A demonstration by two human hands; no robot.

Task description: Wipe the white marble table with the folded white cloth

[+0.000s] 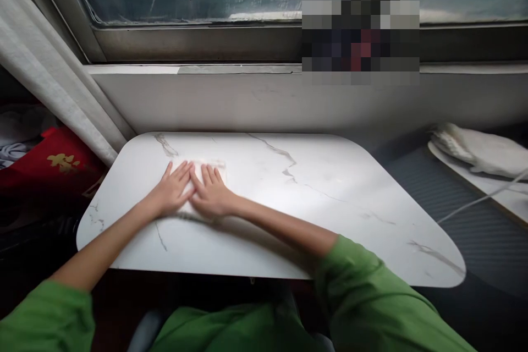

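A white table (313,203) with grey-brown marbling stands before me under the window. On its left half lies a thin white sheet or cloth (220,171), hard to tell from the tabletop. My left hand (171,191) rests flat on it, fingers spread and pointing away from me. Right beside it, my right hand (212,193) also presses flat on the white piece, its fingers stretched out. The two hands touch or overlap near the thumbs and index fingers. Part of the white piece is hidden under the palms.
A window frame (198,44) and wall panel run behind the table. A pale curtain (53,60) and a red bag (53,165) are at the left. On the right, a fish-shaped object (490,151) lies on a white surface, with a thin cable (480,199) nearby.
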